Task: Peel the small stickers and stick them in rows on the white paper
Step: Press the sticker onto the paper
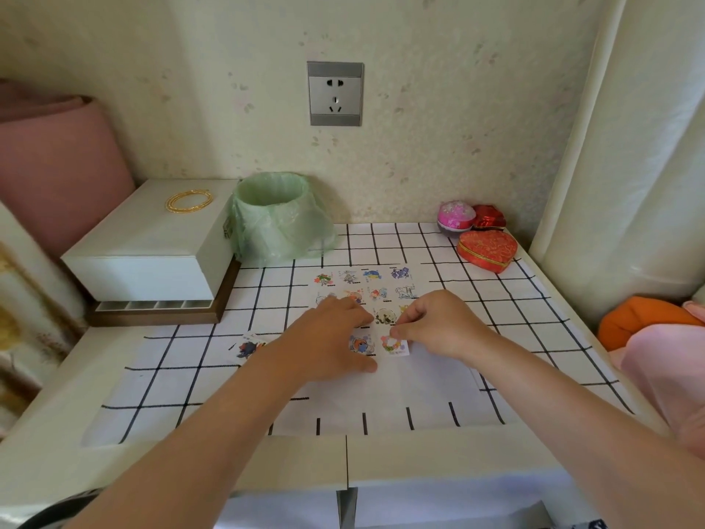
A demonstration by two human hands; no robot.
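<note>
at the centre of the frame, the white paper [419, 387] is lying on a grid-patterned cloth [515, 311], with rows of small stickers [366, 286] running across its upper part. the left hand [335, 337] is pressing flat on the paper, its fingers fairly straight and covering part of the rows. just to its right, the right hand [438, 326] is pinching the top edge of a flower sticker [395, 345] between thumb and forefinger; i cannot tell whether it is touching the paper. a loose sticker sheet [250, 347] is lying left of the left wrist. in the upper left, a green-lined bin [274, 219] is standing beside a white box [152, 242], and a red heart-shaped box [488, 248] is sitting at the upper right.
</note>
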